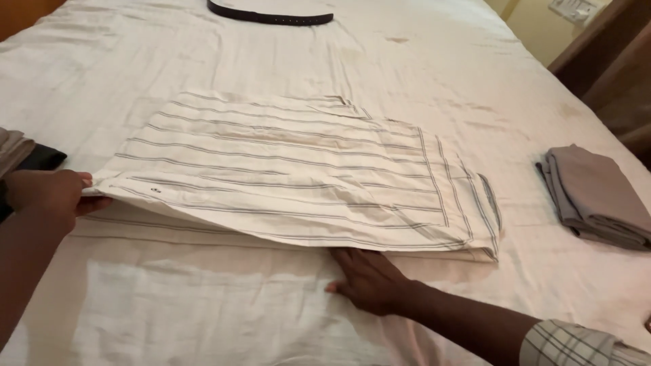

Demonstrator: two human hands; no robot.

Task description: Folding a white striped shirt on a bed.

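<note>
Fingertips of your right hand (pixel 369 279) vanish, flat, beneath the striped shirt (pixel 298 176); your left hand (pixel 47 193) pinches its corner on the white bed (pixel 203 312).

Open sheet (pixel 203 305) lies before the striped shirt (pixel 291 176); grey folded cloth (pixel 597 196) blocks right; belt (pixel 271 15) far

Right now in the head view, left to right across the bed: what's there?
Dark folded cloth at the left edge → left hand → striped cream shirt → folded grey garment. The right hand and the belt overlap the shirt's span, so they are left out.
</note>
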